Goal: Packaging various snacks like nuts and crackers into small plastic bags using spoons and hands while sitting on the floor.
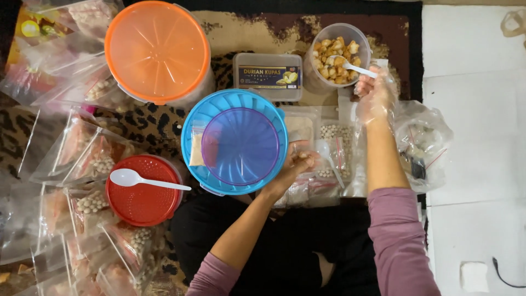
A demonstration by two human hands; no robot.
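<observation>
Tubs and bags crowd left; right floor open

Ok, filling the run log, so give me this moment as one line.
right hand: gloved, holds white plastic spoon in clear tub of golden snack pieces | left hand: holds clear plastic bag beside blue round lid

Rectangular clear box with dark-and-yellow label sits top centre; filled clear zip bags pile up far left.

Home floor used as a snack-packing spot

A patterned carpet beside white floor tiles, lidded plastic tubs and heaps of filled zip bags spread around a seated person suggest a house.
</observation>
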